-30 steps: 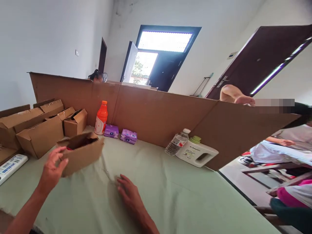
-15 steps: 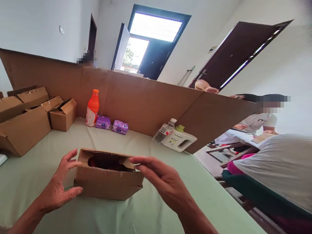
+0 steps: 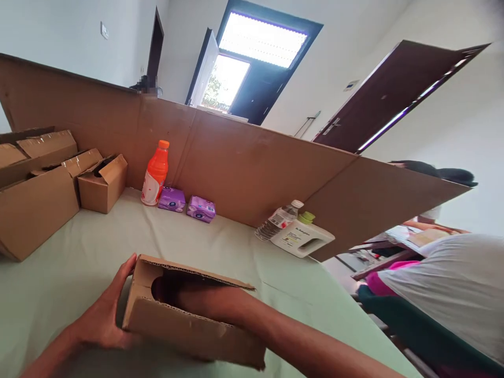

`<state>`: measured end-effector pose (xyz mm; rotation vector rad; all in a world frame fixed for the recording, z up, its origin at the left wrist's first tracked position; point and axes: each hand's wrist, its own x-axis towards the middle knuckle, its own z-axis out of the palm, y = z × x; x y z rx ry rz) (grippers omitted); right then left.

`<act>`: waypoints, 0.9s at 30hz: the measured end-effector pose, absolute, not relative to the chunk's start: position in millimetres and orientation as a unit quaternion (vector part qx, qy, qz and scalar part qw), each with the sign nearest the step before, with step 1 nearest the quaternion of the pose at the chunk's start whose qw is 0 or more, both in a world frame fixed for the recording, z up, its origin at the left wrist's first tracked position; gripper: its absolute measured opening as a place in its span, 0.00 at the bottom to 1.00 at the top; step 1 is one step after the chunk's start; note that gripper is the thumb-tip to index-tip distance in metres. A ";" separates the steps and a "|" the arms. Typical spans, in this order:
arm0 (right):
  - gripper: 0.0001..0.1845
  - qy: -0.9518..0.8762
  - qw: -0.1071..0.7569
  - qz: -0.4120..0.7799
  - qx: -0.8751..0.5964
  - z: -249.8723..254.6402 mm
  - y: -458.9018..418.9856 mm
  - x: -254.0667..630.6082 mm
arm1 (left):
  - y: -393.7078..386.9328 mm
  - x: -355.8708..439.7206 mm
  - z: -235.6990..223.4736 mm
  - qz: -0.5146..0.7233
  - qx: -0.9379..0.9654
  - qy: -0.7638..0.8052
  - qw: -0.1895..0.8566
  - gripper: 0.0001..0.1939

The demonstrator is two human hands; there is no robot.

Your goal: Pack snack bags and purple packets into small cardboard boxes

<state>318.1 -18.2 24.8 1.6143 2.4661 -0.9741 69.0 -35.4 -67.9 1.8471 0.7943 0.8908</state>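
A small cardboard box (image 3: 192, 336) lies in front of me on the table, its long top side open. My left hand (image 3: 104, 310) holds the box's left end, fingers at the far corner and thumb side low at the near one. Through the opening, my right hand (image 3: 197, 302) reaches inside, with the forearm crossing the box's right end. Its fingers are hidden in the dark interior, so I cannot make out what they touch. Near the left inner flap shows a dark rounded patch that I cannot identify.
On the pale green cloth (image 3: 232, 247) stand an orange bottle (image 3: 155, 176), purple packs (image 3: 172, 199), a clear bottle (image 3: 277, 220) and a white jug (image 3: 303, 236). Cardboard boxes (image 3: 35, 210) stand at left. A cardboard partition (image 3: 252, 163) runs behind. A seated person (image 3: 452, 289) is at right.
My right hand has gone from the box's right edge down into it. My left hand has closed on the left end. The box has turned and shifted slightly towards me.
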 end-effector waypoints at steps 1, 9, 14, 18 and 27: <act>0.09 0.789 0.018 -0.309 0.530 17.5 -17.4 316.8 | -36.4 68.8 -68.1 0.360 0.752 0.316 0.453 0.64; 0.12 0.858 0.129 -0.193 0.458 41.6 -22.6 313.8 | -38.6 70.5 -67.1 0.388 0.792 0.305 0.361 0.63; 0.12 0.930 0.027 -0.045 0.365 116.5 -53.8 344.5 | -37.6 66.7 -67.4 0.404 0.786 0.337 0.324 0.63; 0.12 0.888 -0.190 0.095 0.407 158.1 -45.8 395.9 | -29.8 50.9 -67.0 0.427 0.747 0.421 0.285 0.59; 0.15 0.766 0.026 0.162 0.622 97.0 128.4 419.8 | -33.0 62.2 -55.4 0.438 0.628 0.557 0.322 0.52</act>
